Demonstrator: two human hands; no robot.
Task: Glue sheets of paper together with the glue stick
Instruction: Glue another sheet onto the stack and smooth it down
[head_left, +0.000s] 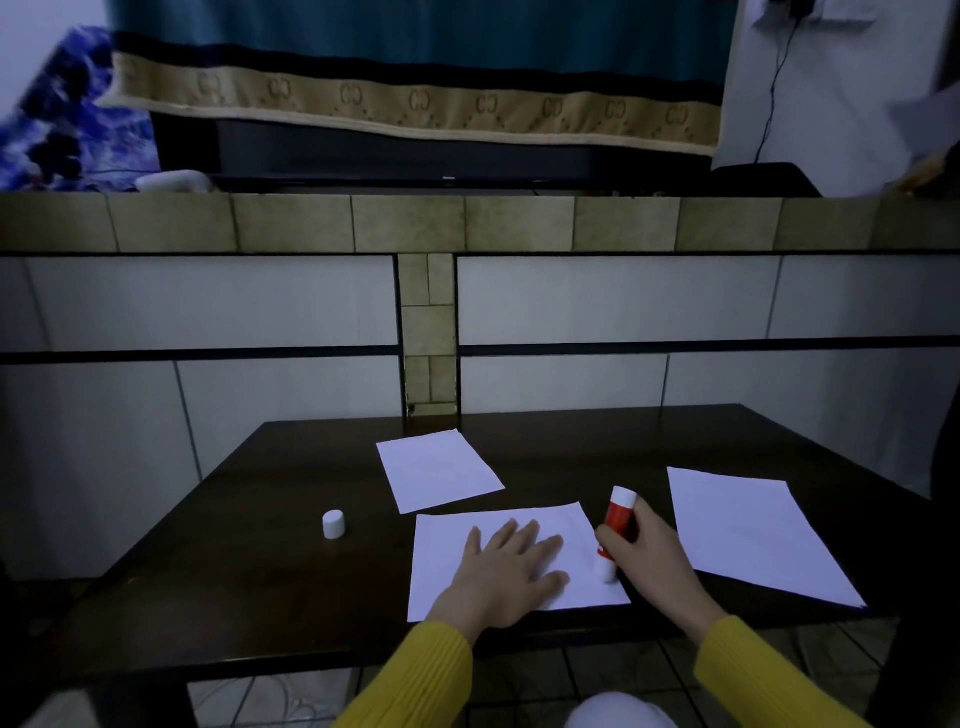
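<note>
Left hand (506, 571) lies flat, fingers spread, pressing the smooth white near sheet (571, 525) on the dark wooden table (260, 571). Right hand (649, 561) curls round the red-and-white glue stick (618, 514), tip down at the sheet's right edge. Farther left, its small white cap (333, 524) stands upright.

- A dark wooden table (249, 582) is seen.
- Three white paper sheets are laid on it: near sheet (447, 551), far sheet (439, 470), right sheet (753, 535).
- A white cap (333, 525) is stood upright to the left.

Dim room, dark table (291, 582), tiled wall (208, 312)
</note>
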